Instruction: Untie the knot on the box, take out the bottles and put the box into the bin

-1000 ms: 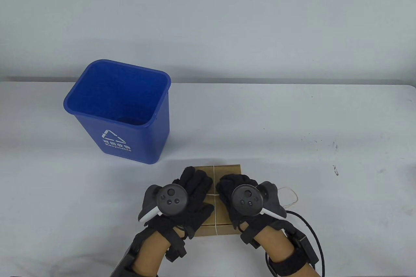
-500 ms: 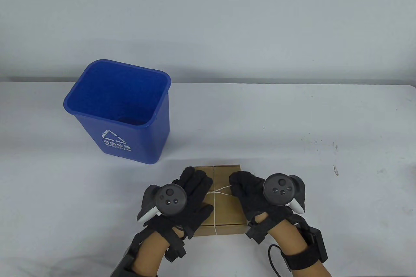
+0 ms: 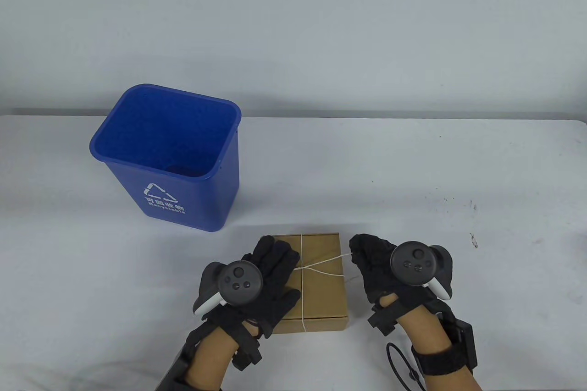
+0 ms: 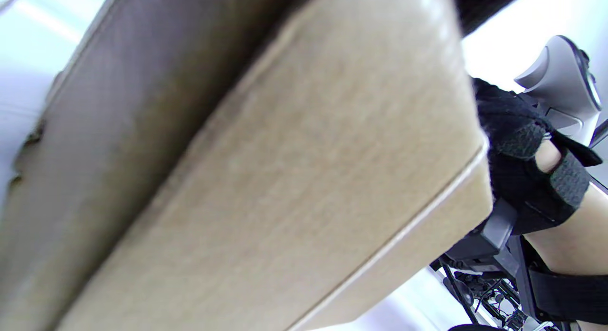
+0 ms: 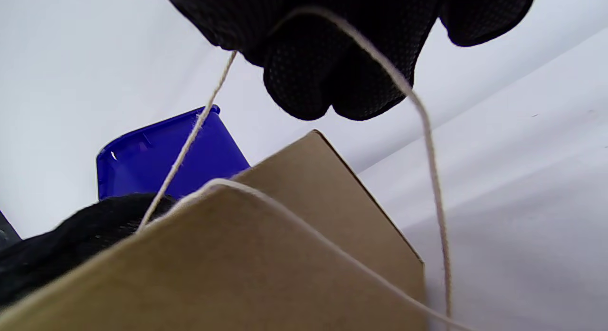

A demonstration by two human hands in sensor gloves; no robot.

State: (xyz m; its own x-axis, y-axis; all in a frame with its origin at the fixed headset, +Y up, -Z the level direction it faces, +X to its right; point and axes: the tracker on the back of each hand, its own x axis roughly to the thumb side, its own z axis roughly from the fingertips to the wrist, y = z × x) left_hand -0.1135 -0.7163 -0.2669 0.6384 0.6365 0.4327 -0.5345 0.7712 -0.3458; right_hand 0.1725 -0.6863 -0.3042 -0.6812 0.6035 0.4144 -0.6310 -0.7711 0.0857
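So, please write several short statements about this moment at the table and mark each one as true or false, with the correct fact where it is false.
1. The right hand pinches the string and holds it out to the right of the box. True.
2. The left hand is lifted away from the box. False: it rests on the box top.
3. The box lies inside the blue bin. False: it sits on the table, nearer than the bin.
4. String is wrapped around the box. True.
5. Bottles stand on the table. False: none are visible.
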